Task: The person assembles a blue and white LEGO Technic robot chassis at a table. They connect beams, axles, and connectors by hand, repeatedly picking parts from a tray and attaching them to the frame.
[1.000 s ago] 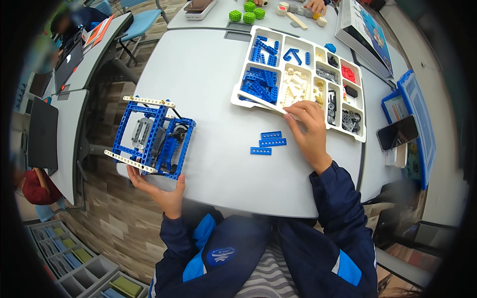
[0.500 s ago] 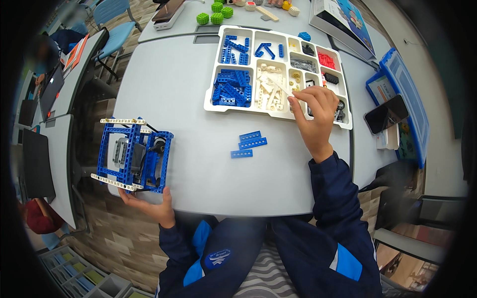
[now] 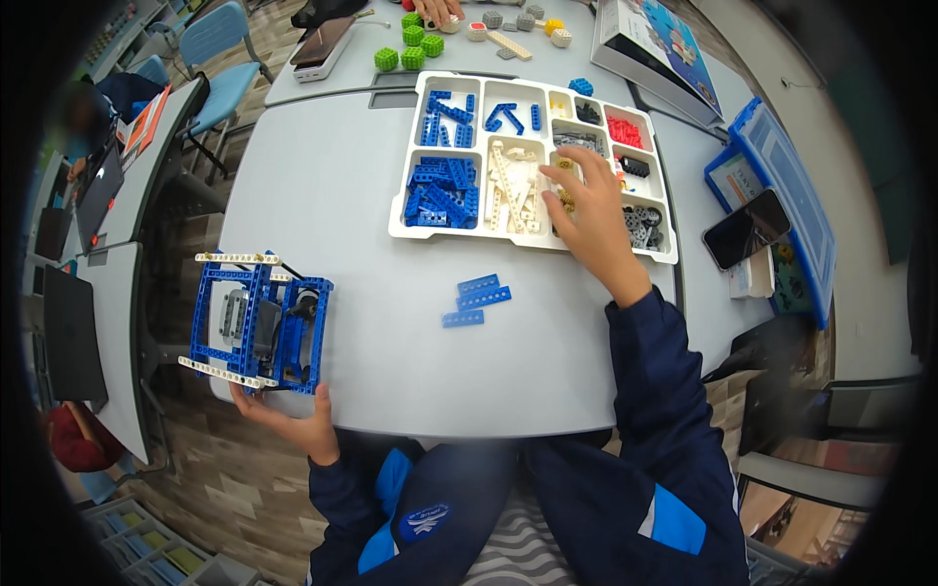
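Note:
At the table's left edge is a blue beam frame [image 3: 256, 322] built from plastic construction pieces, with white beams along two sides and grey and black parts inside. My left hand [image 3: 298, 427] grips its near end; some fingers are hidden beneath it. My right hand [image 3: 591, 210] hovers over the white sorting tray [image 3: 459, 233], fingers apart and nothing visible between them. Its fingertips are beside the compartment of white beams [image 3: 513, 190], where one long beam lies on top. Blue beams [image 3: 445, 190] fill the compartment to the left. Three flat blue plates [image 3: 479, 298] lie on the table.
Green studded balls [image 3: 412, 57] and small grey pieces lie beyond the tray, where another person's hand [image 3: 442, 12] reaches in. On the right are a large box [image 3: 660, 54], a phone [image 3: 747, 230] and a blue-rimmed lid [image 3: 791, 215]. A power bank [image 3: 322, 54] sits at the back left.
My right hand has opened from a pinch on a white beam and shifted left. A long white beam now lies in the white compartment. Another person's hand has appeared at the back. The view has shifted slightly.

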Demonstrator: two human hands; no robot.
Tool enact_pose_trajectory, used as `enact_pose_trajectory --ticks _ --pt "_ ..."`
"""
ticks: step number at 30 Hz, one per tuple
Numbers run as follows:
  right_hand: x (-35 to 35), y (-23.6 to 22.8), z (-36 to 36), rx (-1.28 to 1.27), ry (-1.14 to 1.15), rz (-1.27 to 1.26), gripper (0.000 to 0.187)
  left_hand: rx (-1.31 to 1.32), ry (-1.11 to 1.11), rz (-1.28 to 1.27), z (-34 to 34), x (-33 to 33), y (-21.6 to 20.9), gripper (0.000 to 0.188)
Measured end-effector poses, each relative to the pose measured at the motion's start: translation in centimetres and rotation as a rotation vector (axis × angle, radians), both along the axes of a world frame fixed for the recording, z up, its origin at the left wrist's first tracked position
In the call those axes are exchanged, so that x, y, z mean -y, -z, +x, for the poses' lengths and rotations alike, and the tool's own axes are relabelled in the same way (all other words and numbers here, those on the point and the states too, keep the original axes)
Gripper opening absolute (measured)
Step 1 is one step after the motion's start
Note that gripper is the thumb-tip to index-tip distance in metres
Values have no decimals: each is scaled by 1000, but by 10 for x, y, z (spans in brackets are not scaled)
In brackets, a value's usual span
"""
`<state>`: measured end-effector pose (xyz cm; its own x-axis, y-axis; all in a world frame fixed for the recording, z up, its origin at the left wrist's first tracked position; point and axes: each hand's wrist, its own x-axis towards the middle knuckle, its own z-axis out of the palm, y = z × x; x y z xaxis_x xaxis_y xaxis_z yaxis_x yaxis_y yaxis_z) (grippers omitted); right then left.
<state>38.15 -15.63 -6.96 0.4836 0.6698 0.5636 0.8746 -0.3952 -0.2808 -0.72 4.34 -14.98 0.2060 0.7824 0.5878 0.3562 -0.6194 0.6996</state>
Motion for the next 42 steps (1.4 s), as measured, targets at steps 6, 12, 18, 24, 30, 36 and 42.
enact_pose_trajectory --ticks 6,12,18,24,30,36,42 --pt "-17 -17 25 -77 -4 -395 31 -6 1 7 0 -3 4 120" --pt "-16 -48 45 -319 -236 -262 17 -1 10 46 -6 -8 18 122" --pt "-29 -36 50 -442 -315 -246 23 -61 -24 11 -11 -4 22 125" --pt "-48 -4 39 -232 -231 -164 27 -122 -32 151 -8 -7 13 111" --pt "-58 6 29 -329 -123 -36 30 -69 1 45 -4 -2 5 116" --pt "-52 -12 37 -520 -150 -115 28 -1 24 29 4 -2 3 116" --pt "-41 -12 32 -335 -182 -246 17 -44 -5 15 2 2 0 118"
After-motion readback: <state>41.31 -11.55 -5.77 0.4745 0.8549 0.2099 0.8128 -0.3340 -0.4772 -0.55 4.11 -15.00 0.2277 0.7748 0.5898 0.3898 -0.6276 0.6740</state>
